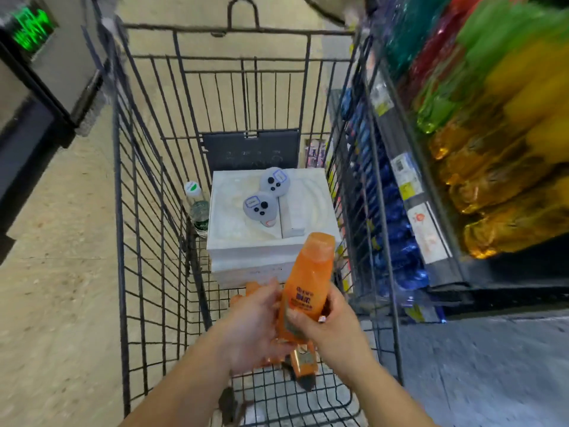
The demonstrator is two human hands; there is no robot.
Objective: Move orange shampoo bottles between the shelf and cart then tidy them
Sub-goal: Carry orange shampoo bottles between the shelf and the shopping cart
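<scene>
Both hands hold one orange shampoo bottle (308,282) above the near end of the black wire cart (144,241). My left hand (255,328) cups its lower part from the left. My right hand (329,328) grips it from the right. More orange bottles (303,362) lie in the cart under my hands, partly hidden. The shelf (437,217) stands to the right, with rows of orange and yellow bottles (505,192) on it.
A white box (246,235) with two grey controllers (261,204) on top sits mid-cart, a clear water bottle (198,211) to its left. Green and red bottles (462,66) fill the shelf farther along; blue packs (397,223) sit lower. A dark cabinet (37,97) stands left.
</scene>
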